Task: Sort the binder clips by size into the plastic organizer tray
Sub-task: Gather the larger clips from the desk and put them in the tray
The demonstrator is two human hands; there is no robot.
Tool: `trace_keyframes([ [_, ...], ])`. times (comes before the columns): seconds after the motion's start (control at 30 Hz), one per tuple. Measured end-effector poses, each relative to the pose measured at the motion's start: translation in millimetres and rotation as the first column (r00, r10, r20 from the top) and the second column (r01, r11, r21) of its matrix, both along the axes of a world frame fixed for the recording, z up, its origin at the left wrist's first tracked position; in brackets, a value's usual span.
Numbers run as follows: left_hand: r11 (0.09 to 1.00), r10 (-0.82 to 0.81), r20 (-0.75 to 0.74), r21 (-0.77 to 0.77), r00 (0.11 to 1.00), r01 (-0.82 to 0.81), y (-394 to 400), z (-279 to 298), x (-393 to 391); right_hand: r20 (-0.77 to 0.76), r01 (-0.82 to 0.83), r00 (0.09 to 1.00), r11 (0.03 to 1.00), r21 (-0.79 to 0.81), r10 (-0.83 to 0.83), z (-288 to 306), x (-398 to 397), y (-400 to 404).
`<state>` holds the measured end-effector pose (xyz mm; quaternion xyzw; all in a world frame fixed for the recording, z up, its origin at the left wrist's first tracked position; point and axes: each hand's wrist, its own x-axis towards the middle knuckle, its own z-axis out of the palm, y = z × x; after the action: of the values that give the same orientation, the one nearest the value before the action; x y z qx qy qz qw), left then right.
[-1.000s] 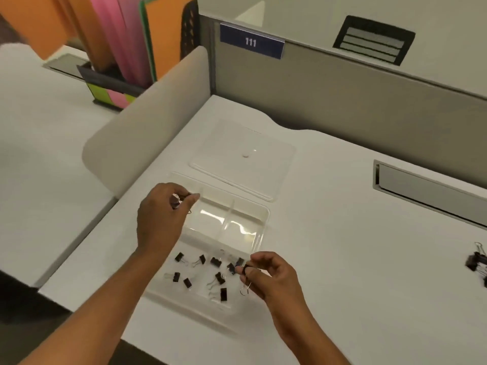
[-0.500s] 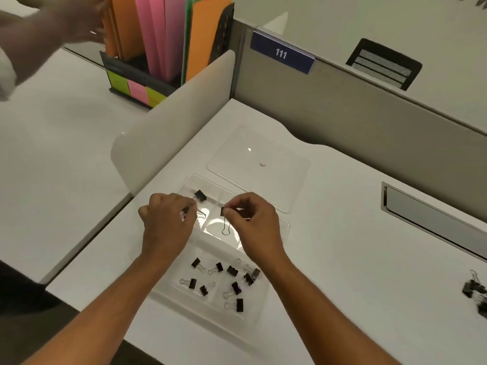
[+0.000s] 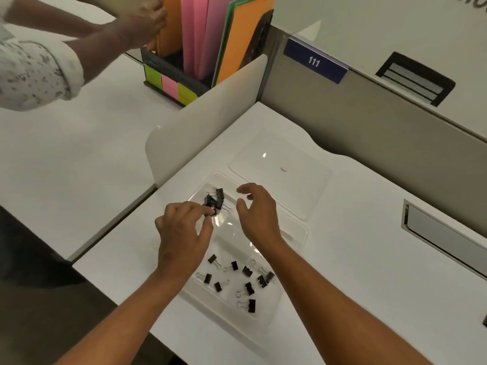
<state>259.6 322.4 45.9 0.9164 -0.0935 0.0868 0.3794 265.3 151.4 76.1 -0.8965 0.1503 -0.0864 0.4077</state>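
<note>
From the head camera, a clear plastic organizer tray (image 3: 295, 233) lies on a white desk (image 3: 369, 299), with its flat transparent lid (image 3: 303, 164) set down just beyond it. The left hand (image 3: 181, 233) reaches into the tray's far-left compartment, fingertips pinching a black binder clip (image 3: 212, 208) at the edge of a small cluster of larger clips (image 3: 218, 196) lying there. The right hand (image 3: 258, 214) hovers just beside it over the far part of the tray, fingers spread and relaxed, holding nothing. In the tray's near compartment 9 small black clips (image 3: 238, 281) lie scattered, handles pointing in different directions. A low white divider (image 3: 205, 117) separates this desk from the neighbouring one, where another person's hand (image 3: 142, 22) touches orange and pink folders standing in a black file holder (image 3: 174, 75). A blue plate reading 111 (image 3: 315, 61) sits on the grey partition behind, and a recessed cable slot (image 3: 442, 233) is at the right.
</note>
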Motion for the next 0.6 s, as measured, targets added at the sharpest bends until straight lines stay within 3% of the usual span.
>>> trace_keyframes([
  [0.2,0.993,-0.118,0.125,-0.005,0.985,0.119,-43.4,7.5,-20.6,0.077,0.131,0.988,0.989,0.068,-0.136,1.1,-76.8,-15.6],
  [0.47,0.84,-0.531,0.289,0.056,0.796,0.54,-184.0,10.5,-91.0,0.187,0.448,0.891,0.869,-0.208,-0.414,-11.3,-195.6,-124.3],
  [0.6,0.739,-0.667,0.29,0.146,0.686,0.658,-251.0,8.6,-132.8,0.22,0.488,0.872,0.813,-0.317,-0.438,-15.6,-247.7,-178.7],
])
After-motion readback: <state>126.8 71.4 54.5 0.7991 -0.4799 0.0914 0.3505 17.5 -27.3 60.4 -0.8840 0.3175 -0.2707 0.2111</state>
